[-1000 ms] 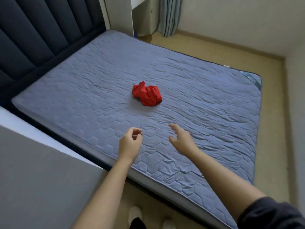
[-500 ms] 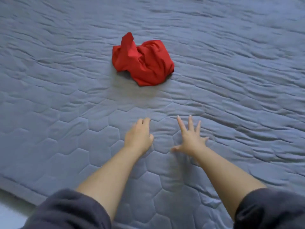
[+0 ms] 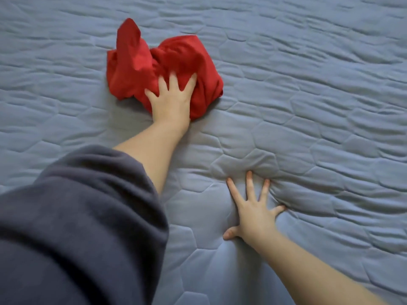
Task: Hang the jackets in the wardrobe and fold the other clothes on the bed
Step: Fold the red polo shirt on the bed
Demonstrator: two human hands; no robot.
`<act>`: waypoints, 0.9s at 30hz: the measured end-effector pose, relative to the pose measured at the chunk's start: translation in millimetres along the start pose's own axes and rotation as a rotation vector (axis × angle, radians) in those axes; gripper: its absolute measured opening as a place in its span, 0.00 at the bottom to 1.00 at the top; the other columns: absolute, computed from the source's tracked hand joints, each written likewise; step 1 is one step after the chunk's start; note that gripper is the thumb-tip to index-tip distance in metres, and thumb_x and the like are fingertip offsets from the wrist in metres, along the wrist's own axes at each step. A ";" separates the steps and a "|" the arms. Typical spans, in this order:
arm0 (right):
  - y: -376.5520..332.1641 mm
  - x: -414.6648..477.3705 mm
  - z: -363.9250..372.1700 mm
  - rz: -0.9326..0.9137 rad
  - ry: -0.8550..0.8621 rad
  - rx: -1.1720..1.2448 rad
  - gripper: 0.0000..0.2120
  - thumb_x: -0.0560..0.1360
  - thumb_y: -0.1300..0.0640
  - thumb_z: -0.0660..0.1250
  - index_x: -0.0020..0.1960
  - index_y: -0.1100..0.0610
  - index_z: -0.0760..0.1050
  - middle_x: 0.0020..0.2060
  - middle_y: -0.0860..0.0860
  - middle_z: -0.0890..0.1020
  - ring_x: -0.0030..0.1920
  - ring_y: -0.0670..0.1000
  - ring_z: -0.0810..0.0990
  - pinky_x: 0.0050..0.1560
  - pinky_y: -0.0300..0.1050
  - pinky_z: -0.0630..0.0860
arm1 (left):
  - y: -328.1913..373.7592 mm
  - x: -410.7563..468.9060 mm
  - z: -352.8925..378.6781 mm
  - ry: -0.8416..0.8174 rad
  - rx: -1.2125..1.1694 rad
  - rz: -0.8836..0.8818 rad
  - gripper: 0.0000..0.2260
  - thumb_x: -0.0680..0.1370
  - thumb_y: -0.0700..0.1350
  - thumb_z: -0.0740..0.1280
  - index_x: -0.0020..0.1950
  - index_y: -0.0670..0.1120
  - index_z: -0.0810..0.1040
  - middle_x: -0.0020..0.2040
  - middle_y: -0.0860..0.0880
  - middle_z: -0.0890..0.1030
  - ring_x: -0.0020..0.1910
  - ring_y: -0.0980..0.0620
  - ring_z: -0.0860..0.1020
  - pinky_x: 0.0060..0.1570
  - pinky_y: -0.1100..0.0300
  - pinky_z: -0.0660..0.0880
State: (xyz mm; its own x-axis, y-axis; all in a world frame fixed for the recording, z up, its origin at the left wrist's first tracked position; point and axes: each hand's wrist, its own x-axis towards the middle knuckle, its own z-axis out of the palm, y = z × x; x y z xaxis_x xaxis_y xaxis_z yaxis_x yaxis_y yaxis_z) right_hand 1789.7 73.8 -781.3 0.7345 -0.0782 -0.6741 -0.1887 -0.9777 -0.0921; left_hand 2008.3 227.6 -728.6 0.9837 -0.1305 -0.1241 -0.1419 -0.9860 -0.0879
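A crumpled red garment point(image 3: 132, 62) lies in a heap on the blue-grey quilted mattress point(image 3: 308, 106). One corner of it sticks up at the back left. My left hand point(image 3: 171, 97) lies on the near side of the heap, with spread fingers pressing into the cloth and the fingertips sunk a little into the folds. My right hand point(image 3: 253, 208) is flat on the mattress nearer to me and to the right. Its fingers are splayed and it dents the quilt. A dark grey sleeve point(image 3: 77, 216) covers my left upper arm.
The quilted mattress fills the whole view, with shallow wrinkles across it. No other clothes, bed edge or wardrobe is in view.
I have leaned further over the bed. My left hand moved forward from the bare mattress onto the red garment. My right hand stayed pressed on the mattress.
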 end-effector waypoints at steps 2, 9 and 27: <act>0.5 1.8 0.6 0.006 -0.002 -0.002 0.66 0.55 0.32 0.75 0.56 0.31 0.15 0.70 0.49 0.22 0.71 0.65 0.27 0.56 0.84 0.51 | -0.2 -0.7 8.0 -0.045 -0.009 0.020 0.23 0.78 0.39 0.60 0.72 0.52 0.63 0.62 0.38 0.75 0.60 0.36 0.74 0.55 0.45 0.70; 0.9 -0.4 -5.1 -0.016 -0.045 0.036 0.64 0.55 0.33 0.76 0.68 0.31 0.26 0.71 0.47 0.24 0.71 0.65 0.27 0.55 0.85 0.50 | -12.5 -73.3 19.2 -0.117 -0.186 0.171 0.17 0.75 0.45 0.61 0.65 0.50 0.72 0.56 0.41 0.80 0.52 0.37 0.78 0.45 0.51 0.72; 155.3 -173.2 1.7 0.305 -0.034 1.331 0.13 0.73 0.68 0.59 0.33 0.55 0.70 0.25 0.50 0.66 0.23 0.45 0.64 0.23 0.34 0.65 | 108.3 -401.4 -33.3 -0.415 -0.529 0.481 0.13 0.71 0.48 0.60 0.53 0.50 0.78 0.52 0.51 0.79 0.53 0.47 0.77 0.46 0.53 0.74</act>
State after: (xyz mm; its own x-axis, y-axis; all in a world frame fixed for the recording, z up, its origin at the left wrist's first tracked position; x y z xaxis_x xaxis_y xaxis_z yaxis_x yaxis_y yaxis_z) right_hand 1632.0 -64.2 -680.1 0.5384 -0.2317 -0.8102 -0.8323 0.0046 -0.5543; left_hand 1601.8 169.8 -655.4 0.6931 -0.6041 -0.3932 -0.3645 -0.7644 0.5318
